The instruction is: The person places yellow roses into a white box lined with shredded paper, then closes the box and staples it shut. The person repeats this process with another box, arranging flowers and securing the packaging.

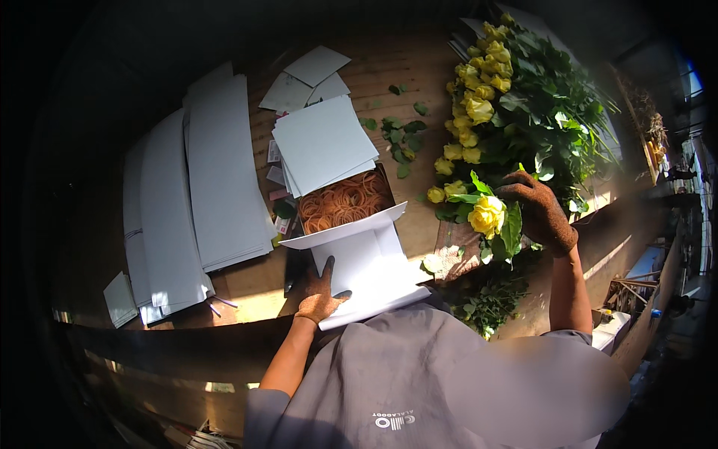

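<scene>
My left hand (320, 297), in a brown glove, lies against the left edge of a folded white card sheet (366, 262). Its thumb and forefinger are spread apart on the white surface. In my right hand (544, 211), also gloved, the fingers are curled round a yellow rose (487, 215) with green leaves. The bloom points left, toward the sheet, and the stem is mostly hidden by the glove and leaves. Just beyond the sheet is an open box of orange-brown rubber bands (345, 203).
A heap of yellow roses (479, 108) with long leafy stems lies at the far right. Tall stacks of white card (224, 172) cover the left of the wooden table (407, 67). Smaller white sheets (325, 142) sit behind the bands. Loose leaves (402, 136) are scattered about.
</scene>
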A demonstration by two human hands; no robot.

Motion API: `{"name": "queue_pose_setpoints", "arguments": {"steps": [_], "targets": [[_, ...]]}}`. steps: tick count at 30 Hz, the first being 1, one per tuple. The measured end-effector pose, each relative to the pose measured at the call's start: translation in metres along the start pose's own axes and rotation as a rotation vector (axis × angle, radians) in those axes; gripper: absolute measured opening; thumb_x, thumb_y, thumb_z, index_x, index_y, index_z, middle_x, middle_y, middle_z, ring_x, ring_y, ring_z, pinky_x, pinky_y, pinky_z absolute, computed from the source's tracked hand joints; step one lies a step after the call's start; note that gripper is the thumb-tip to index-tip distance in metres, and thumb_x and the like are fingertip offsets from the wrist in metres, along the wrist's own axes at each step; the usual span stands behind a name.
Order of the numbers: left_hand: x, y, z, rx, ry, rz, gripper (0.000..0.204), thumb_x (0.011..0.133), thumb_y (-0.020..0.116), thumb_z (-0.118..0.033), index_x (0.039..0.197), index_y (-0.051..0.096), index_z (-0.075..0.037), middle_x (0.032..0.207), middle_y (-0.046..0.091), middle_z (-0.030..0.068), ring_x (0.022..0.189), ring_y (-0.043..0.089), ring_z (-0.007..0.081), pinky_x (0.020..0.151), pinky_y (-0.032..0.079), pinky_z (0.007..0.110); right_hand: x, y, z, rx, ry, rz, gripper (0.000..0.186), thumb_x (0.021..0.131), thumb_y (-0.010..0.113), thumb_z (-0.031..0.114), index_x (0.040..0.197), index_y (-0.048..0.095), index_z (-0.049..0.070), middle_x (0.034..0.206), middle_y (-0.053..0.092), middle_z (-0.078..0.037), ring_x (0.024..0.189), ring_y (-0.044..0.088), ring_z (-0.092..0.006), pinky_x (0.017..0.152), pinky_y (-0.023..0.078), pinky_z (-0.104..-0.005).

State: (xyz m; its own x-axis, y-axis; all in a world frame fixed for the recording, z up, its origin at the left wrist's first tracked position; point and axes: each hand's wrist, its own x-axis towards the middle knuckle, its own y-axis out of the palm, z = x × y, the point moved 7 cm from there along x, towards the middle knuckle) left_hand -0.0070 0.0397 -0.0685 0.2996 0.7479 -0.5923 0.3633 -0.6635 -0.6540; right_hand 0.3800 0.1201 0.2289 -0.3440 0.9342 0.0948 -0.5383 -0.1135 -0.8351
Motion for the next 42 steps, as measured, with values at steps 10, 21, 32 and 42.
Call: {"name": "queue_pose_setpoints", "arguments": {"steps": [10, 21, 32, 42], "targets": [[0.0, -0.001, -0.002, 0.027, 0.082, -0.12, 0.113, 0.072, 0.081, -0.049, 0.158, 0.01, -0.027, 0.143, 0.025, 0.0396, 0.13, 0.036, 0.0587, 0.107, 0.039, 0.057, 0.013, 0.014, 0.047, 0.117, -0.084, 0.062, 0.041, 0.066, 0.077, 0.003, 0.106, 0.066, 0.006, 0.106, 0.065, -0.016, 0.096, 0.066, -0.035, 0.083, 0.052, -0.0375], [-0.002, -0.008, -0.007, 0.097, 0.047, -0.108, 0.106, 0.074, 0.08, -0.048, 0.157, 0.019, -0.027, 0.145, 0.024, 0.0386, 0.128, 0.038, 0.0588, 0.104, 0.042, 0.059, 0.019, 0.256, 0.046, 0.35, -0.009, 0.716, 0.035, 0.086, 0.068, 0.018, 0.115, 0.062, -0.001, 0.125, 0.059, -0.02, 0.113, 0.058, -0.0411, 0.098, 0.048, -0.0426], [-0.001, -0.007, -0.005, -0.036, -0.059, 0.012, 0.102, 0.071, 0.083, -0.044, 0.155, 0.028, -0.022, 0.154, 0.009, 0.0352, 0.136, 0.034, 0.054, 0.103, 0.048, 0.051, -0.013, 0.239, -0.045, -0.069, 0.26, 0.569, 0.038, 0.083, 0.067, 0.024, 0.118, 0.065, 0.01, 0.118, 0.06, -0.018, 0.107, 0.06, -0.0417, 0.092, 0.05, -0.0479], [0.002, -0.008, -0.001, 0.049, 0.082, -0.162, 0.092, 0.075, 0.073, -0.003, 0.154, 0.031, -0.027, 0.152, 0.018, 0.0323, 0.137, 0.034, 0.0515, 0.111, 0.04, 0.048, 0.016, 0.303, 0.081, 0.251, -0.259, 0.762, 0.024, 0.086, 0.065, 0.025, 0.102, 0.068, 0.008, 0.091, 0.062, -0.018, 0.084, 0.063, -0.0393, 0.077, 0.051, -0.0469]]}}
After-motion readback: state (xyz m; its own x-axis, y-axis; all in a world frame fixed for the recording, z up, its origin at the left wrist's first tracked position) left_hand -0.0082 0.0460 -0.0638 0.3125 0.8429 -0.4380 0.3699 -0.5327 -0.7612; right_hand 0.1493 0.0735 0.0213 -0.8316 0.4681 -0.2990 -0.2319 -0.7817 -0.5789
